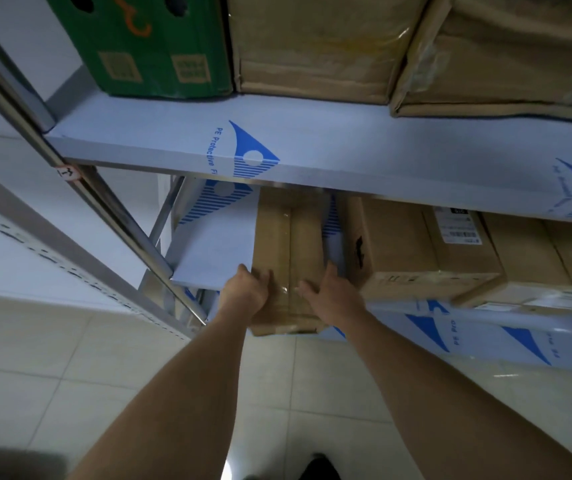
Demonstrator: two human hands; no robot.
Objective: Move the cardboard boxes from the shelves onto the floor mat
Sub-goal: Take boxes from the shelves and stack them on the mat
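Observation:
A narrow taped cardboard box (289, 244) lies lengthwise on the lower shelf (215, 251), its near end sticking out past the shelf's front edge. My left hand (246, 292) grips the box's near left corner. My right hand (329, 292) lies on the box's near right side, fingers spread over the taped top and thumb along the right edge. To the right on the same shelf sit a larger cardboard box (412, 251) with a white label and another box (534, 265) beyond it.
The upper shelf (312, 147), covered in white film with blue logos, carries a green box (153, 46) and two brown boxes (315, 43). A steel upright (111, 216) runs on the left. Tiled floor (70, 368) lies below. No mat is in view.

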